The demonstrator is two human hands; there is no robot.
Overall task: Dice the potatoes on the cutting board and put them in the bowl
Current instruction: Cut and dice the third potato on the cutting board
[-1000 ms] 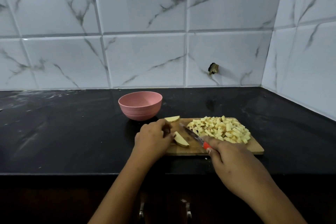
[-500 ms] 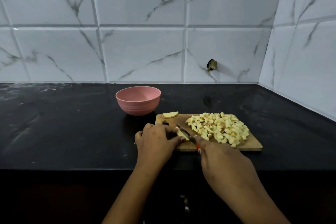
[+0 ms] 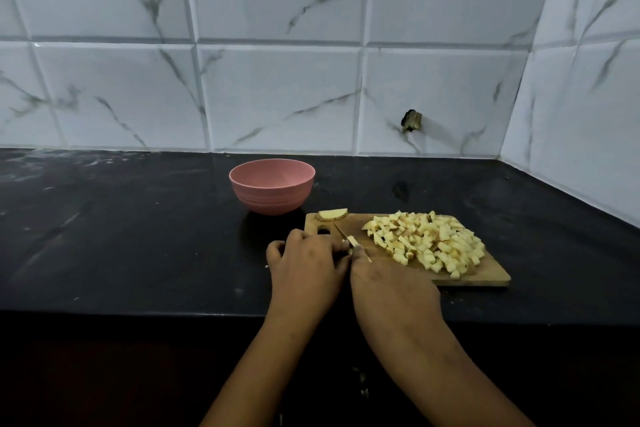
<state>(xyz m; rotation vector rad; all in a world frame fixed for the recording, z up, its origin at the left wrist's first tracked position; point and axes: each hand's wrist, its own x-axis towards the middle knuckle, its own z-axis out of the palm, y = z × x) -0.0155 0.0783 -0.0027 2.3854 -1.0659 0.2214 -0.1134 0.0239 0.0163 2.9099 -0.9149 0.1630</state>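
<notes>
A wooden cutting board (image 3: 485,274) lies on the black counter, with a heap of diced potato (image 3: 429,243) on its right half. One potato wedge (image 3: 332,214) sits at the board's far left corner. My left hand (image 3: 308,260) holds a small potato piece (image 3: 352,240) down at the board's near left edge; most of the piece is hidden. My right hand (image 3: 388,284) grips a knife (image 3: 341,232) whose blade rests on that piece. The pink bowl (image 3: 272,185) stands behind the board to the left; no potato shows in it.
The black counter (image 3: 121,236) stretches wide to the left of the board. White marble-look tiles form the back wall and the right wall, which meet at a corner on the right. A small dark hole (image 3: 411,121) marks the back wall.
Both hands drew closer together at the board's near left edge, and the knife came over the potato piece, which my left hand now mostly covers. The camera tilted up slightly.
</notes>
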